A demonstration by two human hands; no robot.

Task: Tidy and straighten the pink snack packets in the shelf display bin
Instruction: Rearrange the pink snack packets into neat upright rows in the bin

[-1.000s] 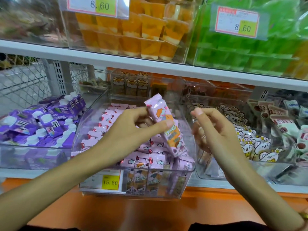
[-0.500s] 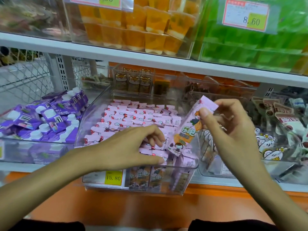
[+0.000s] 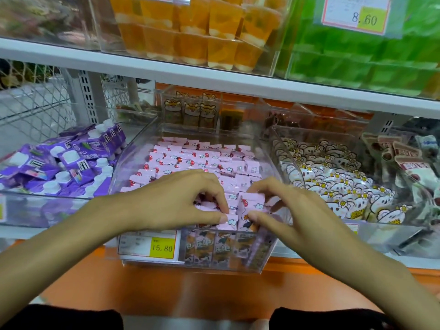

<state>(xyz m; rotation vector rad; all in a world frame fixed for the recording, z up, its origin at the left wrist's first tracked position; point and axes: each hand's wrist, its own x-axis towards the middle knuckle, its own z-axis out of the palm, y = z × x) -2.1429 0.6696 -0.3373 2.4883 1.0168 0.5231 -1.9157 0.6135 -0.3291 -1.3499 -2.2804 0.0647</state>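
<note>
Both hands are placed inside the front of the clear display bin (image 3: pixel 133 163), which sits on the lower shelf (image 3: pixel 214 279). The left hand (image 3: pixel 176 201) is curled, its fingers (image 3: pixel 220 203) bent down onto the front rows of pink snack packets (image 3: pixel 190 156), with the thumb laid flat against one packet top at the front wall. The right hand (image 3: pixel 288 210) is narrowly closed: a single pink packet (image 3: pixel 253 204) is pinched upright between thumb and forefinger, just beside the left fingertips. The remaining packets are packed in rows across the bin, some seen standing behind the front wall. A yellow price tag (image 3: pixel 162 247) marked 15.80 is fixed to the bin's front. Purple pouches (image 3: pixel 71 160) are held in the bin to the left, white cartoon packets (image 3: pixel 333 186) in the bin to the right. Orange jelly cups (image 3: pixel 209 36) and green jelly cups (image 3: pixel 357 63) are stacked on the shelf above.
</note>
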